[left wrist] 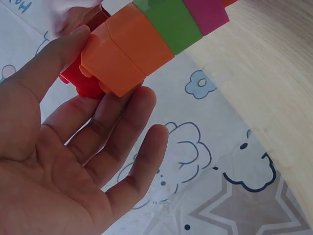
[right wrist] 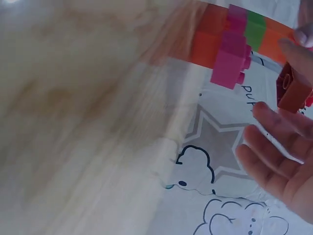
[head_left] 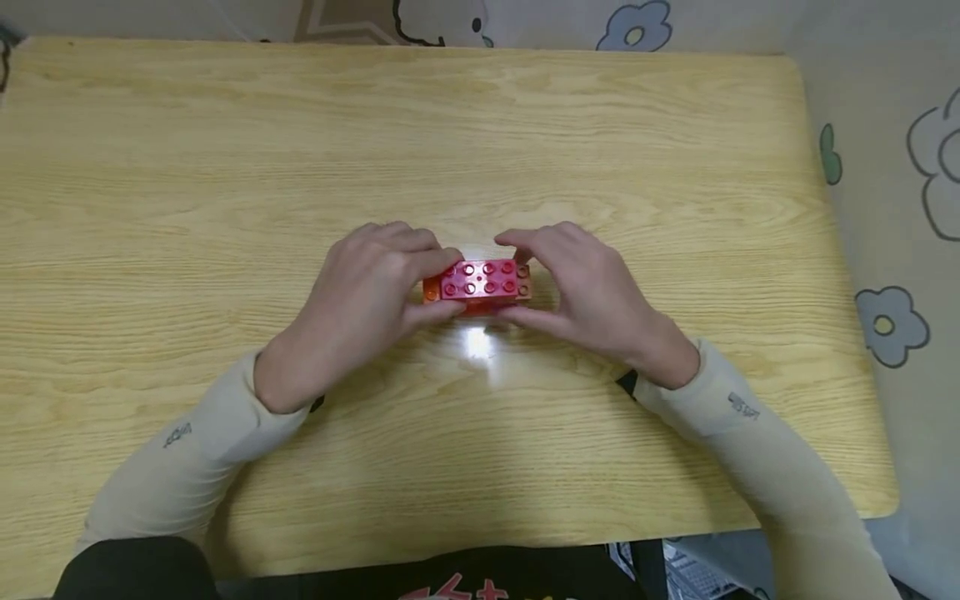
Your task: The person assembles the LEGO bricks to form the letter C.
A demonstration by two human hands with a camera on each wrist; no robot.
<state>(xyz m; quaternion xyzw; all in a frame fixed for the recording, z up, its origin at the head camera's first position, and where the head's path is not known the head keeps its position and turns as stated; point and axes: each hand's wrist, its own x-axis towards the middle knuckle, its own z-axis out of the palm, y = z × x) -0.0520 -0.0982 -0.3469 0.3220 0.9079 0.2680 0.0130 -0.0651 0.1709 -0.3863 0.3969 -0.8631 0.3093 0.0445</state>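
Observation:
Midway along the table, a tall stack of toy building bricks [head_left: 480, 279] stands between both hands. Its top red brick [left wrist: 88, 81] has a double row of studs. Below come orange bricks [left wrist: 142, 36], a green brick [left wrist: 168, 22] and a pink brick [left wrist: 208, 14]. My left hand [head_left: 363, 292] pinches the top of the stack at its left end, thumb against one side. A brownish-orange brick [right wrist: 293, 90] hangs beside the upper orange one, its hollow underside showing. My right hand [head_left: 596, 287] grips this brick between thumb and fingers. Another pink brick [right wrist: 229, 58] juts out low down.
The wood-grain table [head_left: 480, 467] reaches the person's body at the front. Patterned wall covering [head_left: 892, 275] with flowers runs along the back and right. Light reflects off the tabletop just in front of the bricks.

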